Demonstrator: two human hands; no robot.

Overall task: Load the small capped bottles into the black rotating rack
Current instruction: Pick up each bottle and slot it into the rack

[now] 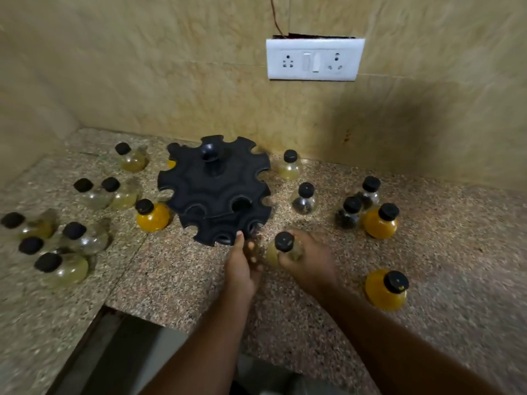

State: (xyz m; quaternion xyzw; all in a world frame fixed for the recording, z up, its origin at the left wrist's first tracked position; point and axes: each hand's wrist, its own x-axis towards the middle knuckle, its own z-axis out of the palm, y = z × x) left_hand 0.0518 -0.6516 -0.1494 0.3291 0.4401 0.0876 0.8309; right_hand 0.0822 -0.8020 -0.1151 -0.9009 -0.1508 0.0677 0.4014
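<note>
The black rotating rack (pixel 214 187) stands at the back middle of the granite counter, its notched slots showing no bottles. My left hand (pixel 241 263) reaches toward its front lower rim, one fingertip touching the edge, holding nothing. My right hand (pixel 309 259) grips a small yellowish bottle with a black cap (pixel 284 243) just right of the rack's front. Several more capped bottles stand around: an orange one (pixel 152 216) by the rack's left, clear ones (pixel 75 238) at far left, dark-filled ones (pixel 304 199) and orange ones (pixel 380 222) to the right.
The granite counter (pixel 176 280) meets a tiled wall behind, with a white socket plate (pixel 315 59) above. An orange bottle (pixel 386 290) stands near my right forearm. The counter's front edge drops away at lower left (pixel 114 332).
</note>
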